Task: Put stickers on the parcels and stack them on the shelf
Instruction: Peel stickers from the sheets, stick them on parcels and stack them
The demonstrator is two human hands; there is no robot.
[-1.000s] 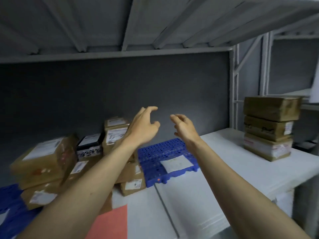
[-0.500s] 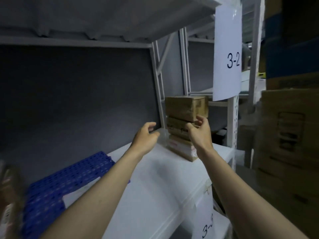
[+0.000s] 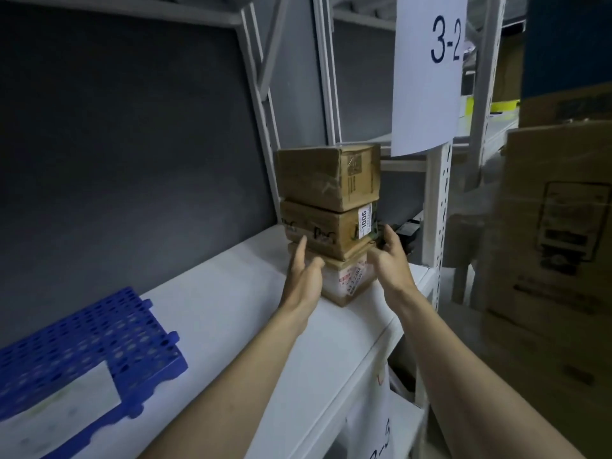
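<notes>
Since half a second earlier, both hands had closed on the stack of three parcels [image 3: 328, 220] at the right end of the white shelf [image 3: 212, 313]. Left hand [image 3: 303, 276] lay open, fingers straight against the stack's near face. Right hand [image 3: 389, 260] appeared to grip the middle parcel's [image 3: 318, 231] right corner, though blur obscured contact. A blue perforated tray [image 3: 82, 346] sat well apart; a "3-2" sign [image 3: 427, 71] hung above.

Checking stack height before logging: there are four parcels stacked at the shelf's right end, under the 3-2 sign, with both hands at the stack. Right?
Not quite: the head view shows three parcels in the stack, not four. It stands at the shelf's right end near the 3-2 sign, with left hand and right hand at it.
</notes>
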